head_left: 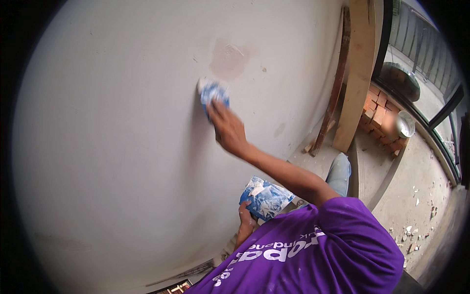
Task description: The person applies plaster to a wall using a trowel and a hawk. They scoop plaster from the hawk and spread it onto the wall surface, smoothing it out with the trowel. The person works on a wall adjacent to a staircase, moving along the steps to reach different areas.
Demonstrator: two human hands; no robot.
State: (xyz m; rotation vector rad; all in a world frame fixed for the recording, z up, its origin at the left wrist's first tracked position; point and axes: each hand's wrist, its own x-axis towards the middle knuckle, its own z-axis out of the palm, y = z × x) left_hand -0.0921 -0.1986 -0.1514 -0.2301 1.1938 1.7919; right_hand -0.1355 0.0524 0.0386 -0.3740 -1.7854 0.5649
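Note:
My right hand [227, 128] reaches up the pale plastered wall [122, 122], closed on a small blue putty spreader [214, 92] smeared with white paste, its edge at the wall just below a beige patch [227, 59]. The spreader and fingers are slightly blurred. Lower down, my left hand [246, 215] grips a wider blue plastic board [267, 196] coated with white putty, held near my purple shirt at waist height.
A tall wooden board [357, 63] and a dark red plank [329, 98] lean in the corner. Stacked red bricks [377, 112] and a round container of white stuff [405, 124] are at right, by a dark-framed window [416, 49]. Debris [411, 230] lies on the concrete.

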